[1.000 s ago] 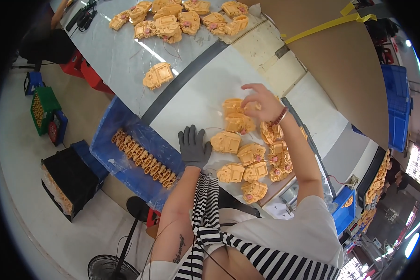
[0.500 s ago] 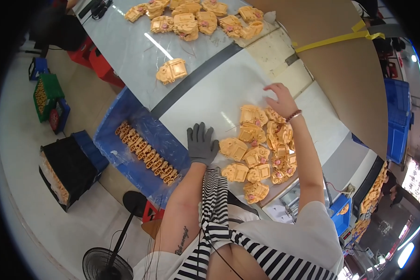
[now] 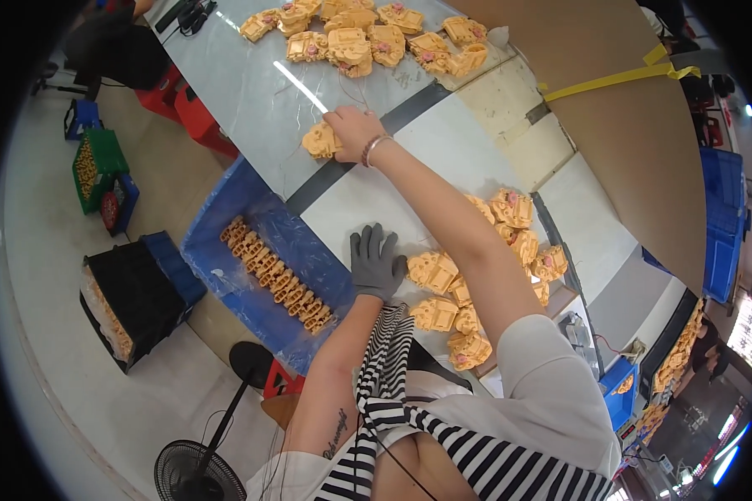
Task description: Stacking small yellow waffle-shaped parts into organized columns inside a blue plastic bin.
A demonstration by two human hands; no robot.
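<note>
My right hand [image 3: 357, 134], bare and with a bracelet at the wrist, reaches far across the table. Its fingers are closed over the right end of a lone yellow-orange moulded plastic part [image 3: 318, 142], which lies on the grey tabletop beyond a dark strip. In a grey glove, my left hand [image 3: 378, 260] rests flat on the white surface with fingers spread, holding nothing. Just right of it lies a group of similar plastic parts [image 3: 434, 315], several with pinkish spots; my right arm covers some of these.
More of the parts [image 3: 348, 46] lie at the table's far side. Left of the table is a blue bin [image 3: 200, 230] lined with clear film, with a row of small parts inside. A cardboard sheet [image 3: 618, 134] with yellow tape rises at the right. A fan [image 3: 196, 469] stands lower left.
My right hand has swung left and away from the near group of parts to the lone one, closing over it. My left hand stays flat on the table. The view has shifted slightly.
</note>
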